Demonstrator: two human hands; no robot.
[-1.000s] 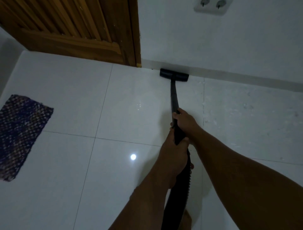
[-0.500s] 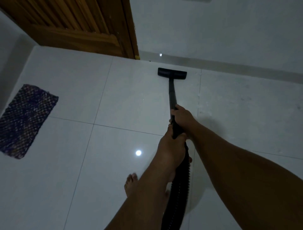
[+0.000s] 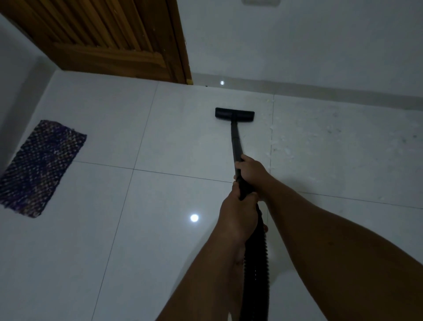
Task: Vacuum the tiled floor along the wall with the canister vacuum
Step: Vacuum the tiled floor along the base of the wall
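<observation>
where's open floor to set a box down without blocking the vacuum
Widest bare patch: the glossy tiles between the woven mat and the arms. Another lies between the wooden door and the floor nozzle. Crowded: the wand line, under the left hand and right hand. Tiles right of the nozzle hold white debris.

Your ribbed hose (image 3: 256, 263) ran off the bottom edge, so the canister stayed out of sight. The wall plate (image 3: 261, 1) was clipped at the top, and the specks (image 3: 283, 149) by the grout line were too small to identify.
</observation>
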